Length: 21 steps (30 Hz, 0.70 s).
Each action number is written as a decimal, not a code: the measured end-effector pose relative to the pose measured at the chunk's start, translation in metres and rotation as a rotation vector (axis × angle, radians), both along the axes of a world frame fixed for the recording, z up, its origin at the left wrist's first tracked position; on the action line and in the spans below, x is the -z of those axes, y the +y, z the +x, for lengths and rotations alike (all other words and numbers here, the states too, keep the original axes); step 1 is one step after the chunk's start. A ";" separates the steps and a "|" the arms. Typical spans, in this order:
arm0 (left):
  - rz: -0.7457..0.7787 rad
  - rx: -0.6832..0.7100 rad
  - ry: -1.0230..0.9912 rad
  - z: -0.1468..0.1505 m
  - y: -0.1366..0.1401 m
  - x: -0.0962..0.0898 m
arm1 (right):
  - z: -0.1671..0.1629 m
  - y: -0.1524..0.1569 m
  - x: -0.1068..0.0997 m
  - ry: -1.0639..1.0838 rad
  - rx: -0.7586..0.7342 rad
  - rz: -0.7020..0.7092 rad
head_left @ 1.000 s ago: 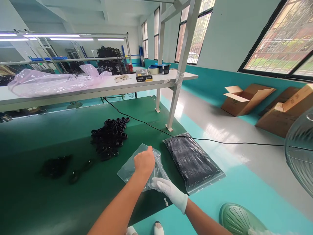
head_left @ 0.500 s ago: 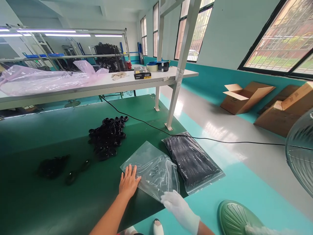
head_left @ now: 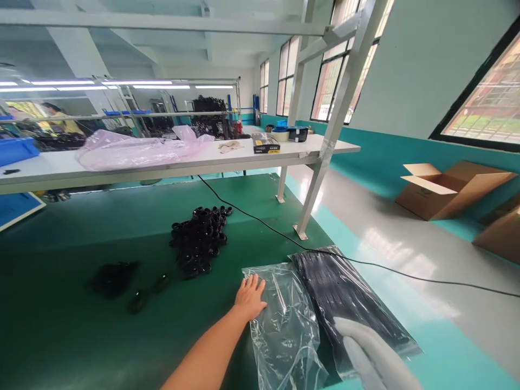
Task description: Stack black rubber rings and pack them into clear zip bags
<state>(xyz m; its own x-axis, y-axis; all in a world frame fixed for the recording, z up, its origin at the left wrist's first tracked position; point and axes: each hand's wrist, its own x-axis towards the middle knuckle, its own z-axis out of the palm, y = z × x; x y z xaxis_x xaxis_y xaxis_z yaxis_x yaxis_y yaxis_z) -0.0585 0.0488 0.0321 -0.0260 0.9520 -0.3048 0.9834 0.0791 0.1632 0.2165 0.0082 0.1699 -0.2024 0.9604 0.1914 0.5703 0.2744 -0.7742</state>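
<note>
A clear plastic bag (head_left: 284, 319) lies crumpled on the green table surface (head_left: 203, 336). My left hand (head_left: 249, 297), bare, rests flat on the bag's upper left edge with its fingers spread. My right hand (head_left: 371, 352) wears a white glove and is somewhat blurred. It hovers over the near end of a filled clear bag (head_left: 341, 292) of dark, strip-like pieces, fingers stretched out and apart, nothing visible in them. The filled bag lies just right of the crumpled one. A heap of black, shiny, ring-like parts (head_left: 199, 238) sits farther left.
A smaller dark heap (head_left: 114, 279) and two loose dark parts (head_left: 138, 300) lie at left. A black cable (head_left: 260, 222) crosses the table and the filled bag. Behind stands a white shelf (head_left: 227, 160) on a metal post (head_left: 325, 168). An open carton (head_left: 447, 189) sits on the floor.
The view has shifted, with more of the left side showing. My right hand has left the crumpled bag's near corner and moved right. That bag now lies stretched toward me.
</note>
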 end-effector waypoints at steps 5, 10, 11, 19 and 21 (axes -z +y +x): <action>0.024 0.003 -0.005 -0.009 0.010 -0.005 | -0.062 0.047 -0.011 -0.360 -0.347 -0.159; 0.081 -0.048 -0.011 -0.037 -0.015 -0.010 | -0.069 0.058 0.019 -0.427 -0.240 -0.406; 0.101 -0.075 -0.009 -0.043 -0.021 -0.009 | -0.066 0.058 0.027 -0.373 -0.157 -0.463; 0.177 -0.318 -0.071 -0.086 -0.078 -0.002 | -0.075 0.006 0.069 0.029 0.146 -0.828; 0.176 -0.344 -0.100 -0.094 -0.087 -0.007 | -0.083 -0.019 0.073 0.053 0.213 -0.773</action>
<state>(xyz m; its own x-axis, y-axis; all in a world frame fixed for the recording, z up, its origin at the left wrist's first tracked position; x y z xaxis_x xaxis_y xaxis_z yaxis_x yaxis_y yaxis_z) -0.1521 -0.0381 0.0391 -0.3306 0.9310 -0.1546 0.8832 0.3629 0.2969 0.1337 -0.0111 0.0967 -0.0095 0.8419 -0.5395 0.5072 -0.4609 -0.7282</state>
